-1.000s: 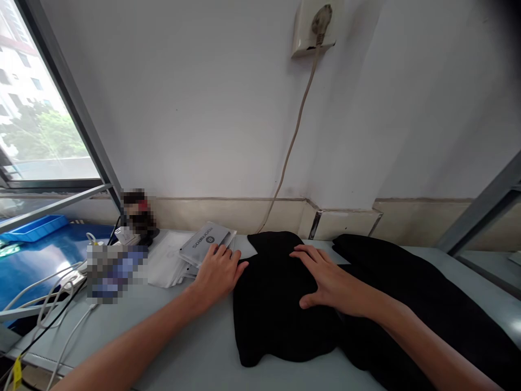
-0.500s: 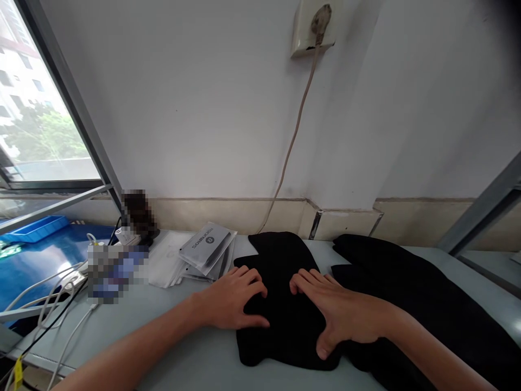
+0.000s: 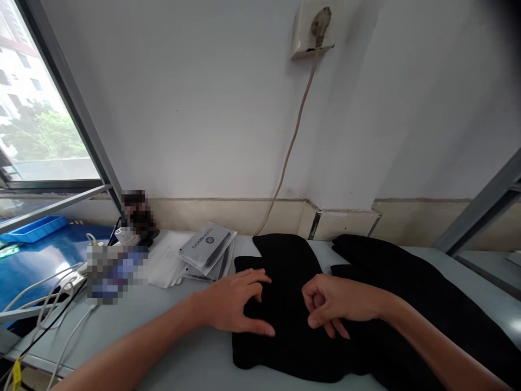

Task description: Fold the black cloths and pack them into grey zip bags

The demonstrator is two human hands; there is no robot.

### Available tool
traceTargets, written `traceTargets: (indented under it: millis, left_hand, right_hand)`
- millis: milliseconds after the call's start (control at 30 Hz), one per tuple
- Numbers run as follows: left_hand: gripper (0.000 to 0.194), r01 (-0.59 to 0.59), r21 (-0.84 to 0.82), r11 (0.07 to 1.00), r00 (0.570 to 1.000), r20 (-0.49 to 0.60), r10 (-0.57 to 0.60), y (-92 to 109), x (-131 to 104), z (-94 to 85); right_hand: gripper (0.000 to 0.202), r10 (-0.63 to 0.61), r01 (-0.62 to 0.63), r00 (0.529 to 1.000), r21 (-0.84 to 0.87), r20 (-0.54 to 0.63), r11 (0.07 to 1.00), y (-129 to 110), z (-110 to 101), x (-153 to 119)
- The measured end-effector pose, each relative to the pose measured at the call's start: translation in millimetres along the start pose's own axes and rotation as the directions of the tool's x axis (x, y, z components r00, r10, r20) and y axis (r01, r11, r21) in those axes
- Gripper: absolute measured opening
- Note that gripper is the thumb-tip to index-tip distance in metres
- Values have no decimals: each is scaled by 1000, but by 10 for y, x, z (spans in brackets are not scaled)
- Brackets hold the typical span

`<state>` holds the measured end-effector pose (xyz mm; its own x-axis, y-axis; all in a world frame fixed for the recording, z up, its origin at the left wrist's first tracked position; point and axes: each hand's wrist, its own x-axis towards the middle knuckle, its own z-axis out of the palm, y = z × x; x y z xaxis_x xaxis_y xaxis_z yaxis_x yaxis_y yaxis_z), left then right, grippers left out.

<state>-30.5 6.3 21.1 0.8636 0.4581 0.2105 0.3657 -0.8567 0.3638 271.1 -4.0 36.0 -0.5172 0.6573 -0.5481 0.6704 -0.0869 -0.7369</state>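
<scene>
Black cloth [image 3: 287, 315] beneath both hands [image 3: 228, 301]

Black cloth [image 3: 285, 347] spread flat on the grey table [image 3: 195, 355]

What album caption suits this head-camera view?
Left hand spread, right hand curled, over flat black fabric beside grey plastic packets on a pale table.

Grey tabletop [image 3: 191, 353]; black cloth pieces [image 3: 285, 350]; printed packets [image 3: 207, 245]; whitish packets [image 3: 163, 267]; white cable [image 3: 76, 332]
</scene>
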Motion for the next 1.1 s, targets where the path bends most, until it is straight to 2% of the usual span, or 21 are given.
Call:
traceTargets:
  millis: [67, 100, 133, 167, 200, 233, 267, 300, 333, 367, 400, 467, 567, 667, 733, 833, 933, 1100]
  left_hand:
    - [30, -5, -13, 1000, 1000, 7, 5, -1, 31, 14]
    - [27, -13, -2, 1000, 1000, 2, 13, 1, 42, 21]
    - [25, -27, 13, 1000, 1000, -3, 27, 7, 49, 25]
    - [23, -39, 25, 999, 999, -9, 39, 18, 54, 26]
    - [22, -43, 27, 999, 999, -12, 43, 33, 57, 23]
    - [21, -33, 17, 999, 999, -12, 33, 51, 57, 19]
    - [20, -12, -5, 1000, 1000, -8, 12, 69, 56, 13]
    - [18, 15, -31, 999, 1000, -3, -16, 84, 54, 9]
    - [17, 40, -48, 998, 999, -3, -40, 93, 52, 9]
    - [15, 56, -41, 998, 998, -13, -57, 94, 52, 16]
    - [14, 63, 2, 998, 998, -31, -63, 85, 54, 30]
    - [17, 91, 186, 978, 992, -98, -73, 41, 65, 77]
    - [29, 226, 456, 861, 966, -217, -140, -56, 89, 157]
    - [23, 327, 535, 779, 941, -257, -218, -126, 97, 178]
    - [16, 320, 506, 801, 944, -236, -229, -145, 85, 148]
    - [9, 268, 355, 895, 960, -179, -217, -158, 47, 75]
    - [7, 252, 223, 942, 966, -121, -230, -178, 17, 23]
    - [9, 281, 120, 952, 958, -94, -271, -180, 22, 17]
  right_hand:
    - [29, -3, -2, 995, 48, 103, 999, 16, -31, -23]
    - [32, -4, -1, 995, 40, 103, 999, 27, -48, -22]
    - [36, -16, 15, 999, 13, 47, 1000, 44, -67, -6]
    - [40, -44, 42, 997, -31, -68, 999, 68, -88, 28]
    - [42, -88, 67, 968, -96, -234, 993, 102, -108, 80]
    - [41, -150, 84, 898, -174, -414, 981, 145, -129, 147]
    - [39, -197, 70, 795, -235, -574, 969, 194, -148, 222]
    - [34, -212, 28, 696, -269, -686, 963, 246, -164, 299]
    - [30, -210, -2, 647, -278, -733, 961, 298, -179, 370]
    - [31, -205, -26, 625, -283, -753, 959, 346, -191, 430]
    - [35, -196, -44, 623, -284, -757, 958, 390, -203, 473]
    - [42, -175, -59, 654, -279, -736, 958, 457, -228, 505]
    - [34, -131, -58, 715, -245, -687, 968, 515, -272, 448]
    - [33, -98, -41, 751, -195, -653, 980, 542, -306, 388]
    - [37, -87, -28, 729, -156, -679, 987, 551, -313, 400]
    - [32, -72, 17, 689, -83, -721, 996, 551, -310, 468]
    - [29, -58, 101, 725, 22, -686, 995, 526, -317, 500]
    - [32, -2, 189, 768, 224, -640, 956, 408, -334, 414]
